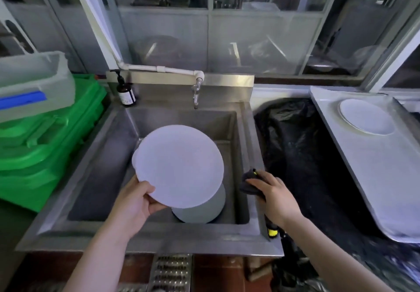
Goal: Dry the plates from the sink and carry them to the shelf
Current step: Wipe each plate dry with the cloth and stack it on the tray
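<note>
Head view is showing my left hand point(136, 203) pinching a white plate point(178, 166) above the steel sink point(145, 235); my right hand point(272, 195) is curling on a dark cloth point(248, 183) at its right rim. Right of the sink, another plate point(366, 116) is lying on the shelf point(354, 166).

sink point(254, 146): plate stack point(200, 210), bottle point(125, 92) | shelf point(363, 155): plate point(367, 116)

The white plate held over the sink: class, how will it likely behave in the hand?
The white plate looks rigid, since it holds its flat round shape though the left hand grips only its near edge. Fresh from the sink, it may be slippery. It is probably breakable if dropped on steel.
</note>
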`<state>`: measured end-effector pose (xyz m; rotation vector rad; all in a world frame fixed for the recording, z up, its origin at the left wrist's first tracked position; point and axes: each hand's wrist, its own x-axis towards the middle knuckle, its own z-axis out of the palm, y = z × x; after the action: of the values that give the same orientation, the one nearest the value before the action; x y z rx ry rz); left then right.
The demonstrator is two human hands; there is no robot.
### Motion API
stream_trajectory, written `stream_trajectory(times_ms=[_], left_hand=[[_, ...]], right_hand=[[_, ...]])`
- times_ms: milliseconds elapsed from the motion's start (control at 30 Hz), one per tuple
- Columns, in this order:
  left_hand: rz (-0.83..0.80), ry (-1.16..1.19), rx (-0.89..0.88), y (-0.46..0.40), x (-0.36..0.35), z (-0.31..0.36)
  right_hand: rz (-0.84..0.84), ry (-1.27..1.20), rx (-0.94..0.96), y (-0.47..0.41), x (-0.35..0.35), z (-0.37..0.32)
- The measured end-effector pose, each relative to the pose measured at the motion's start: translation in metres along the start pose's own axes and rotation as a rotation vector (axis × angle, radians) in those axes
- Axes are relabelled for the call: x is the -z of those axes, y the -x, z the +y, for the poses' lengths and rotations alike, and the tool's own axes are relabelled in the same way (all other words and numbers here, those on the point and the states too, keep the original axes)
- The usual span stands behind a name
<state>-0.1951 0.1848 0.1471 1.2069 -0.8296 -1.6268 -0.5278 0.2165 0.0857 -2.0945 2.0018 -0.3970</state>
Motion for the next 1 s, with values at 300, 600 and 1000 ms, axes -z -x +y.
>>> stream_trajectory(times_ms=[300,600,1000], left_hand=[[0.098,-0.001,0.076,0.012,0.008,-0.027],[-0.083,0.019,0.108,-0.013,0.009,-0.016],[-0.457,-0.023,0.274,-0.058,-0.047,-0.001]], right_hand=[[-0.327,0.129,0.011,0.046,-0.073,0.017],[-0.103,-0.871,-0.461,0.014,-0.015,-0.031],[0.023,-1.625,-0.579,0.006,0.025,-0.047]])
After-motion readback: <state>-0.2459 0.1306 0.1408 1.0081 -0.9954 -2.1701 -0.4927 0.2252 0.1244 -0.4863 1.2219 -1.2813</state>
